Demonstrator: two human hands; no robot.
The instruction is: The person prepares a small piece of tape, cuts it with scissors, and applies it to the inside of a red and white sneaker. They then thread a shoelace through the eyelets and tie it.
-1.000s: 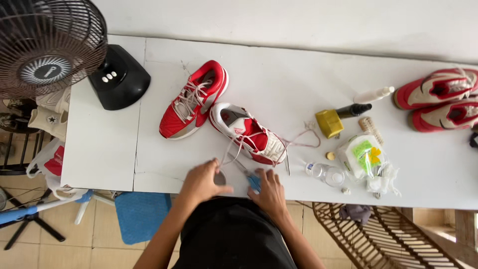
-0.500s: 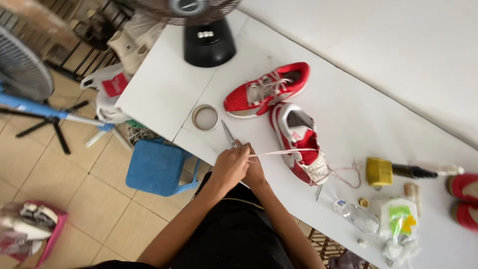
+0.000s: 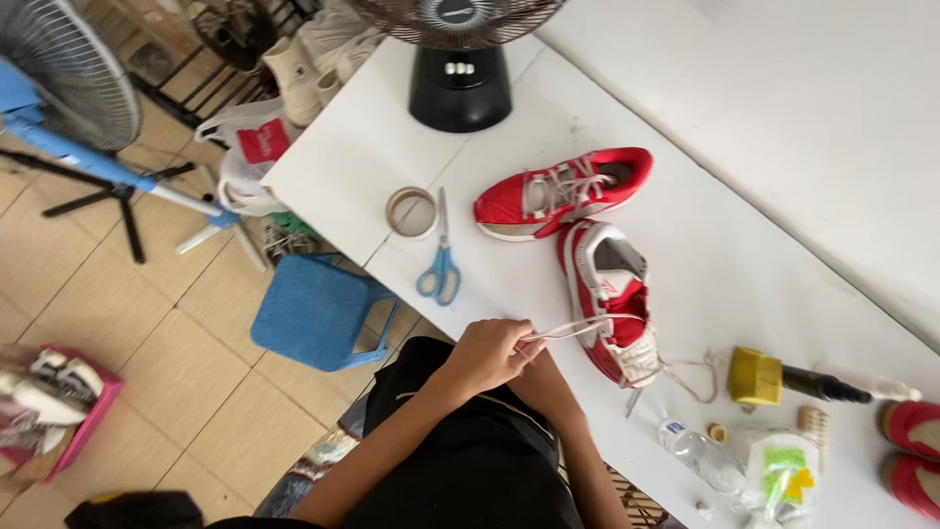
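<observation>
White shoelace (image 3: 578,328) is running taut from the near red-and-white sneaker (image 3: 609,299) toward the worktop's (image 3: 705,245) front edge. Left hand (image 3: 487,355) is pinching the lace end, fingers curled tight around it. Right hand is lying hidden behind the left one; cannot tell how its fingers are standing, only its forearm (image 3: 563,421) is showing. The sneaker is lying near the front edge, open top facing up, more loose lace trailing off its near end.

A second red sneaker (image 3: 563,191) is lying on its side just beyond, almost touching the first. Two more red shoes (image 3: 911,451) are poking in at the right edge (four red shoes in all).

Left of the sneakers: one pair of blue-handled scissors (image 3: 441,257), and one roll of tan tape (image 3: 411,213) just beside the blades.

Right of the near sneaker: one yellow block-headed tool with a black handle (image 3: 783,380), one clear plastic bottle (image 3: 701,456) lying down, one clear bag with a green-and-yellow label (image 3: 783,480) at the front edge, one small ridged tan piece (image 3: 813,423).

At the worktop's far end, one black fan base (image 3: 460,88) is standing under its grille. A second fan on a blue stand (image 3: 69,88) is standing on the tiled floor, one blue stool (image 3: 318,312) is sitting under the worktop edge, and one white bag with a red patch (image 3: 250,147) is hanging at the corner.
</observation>
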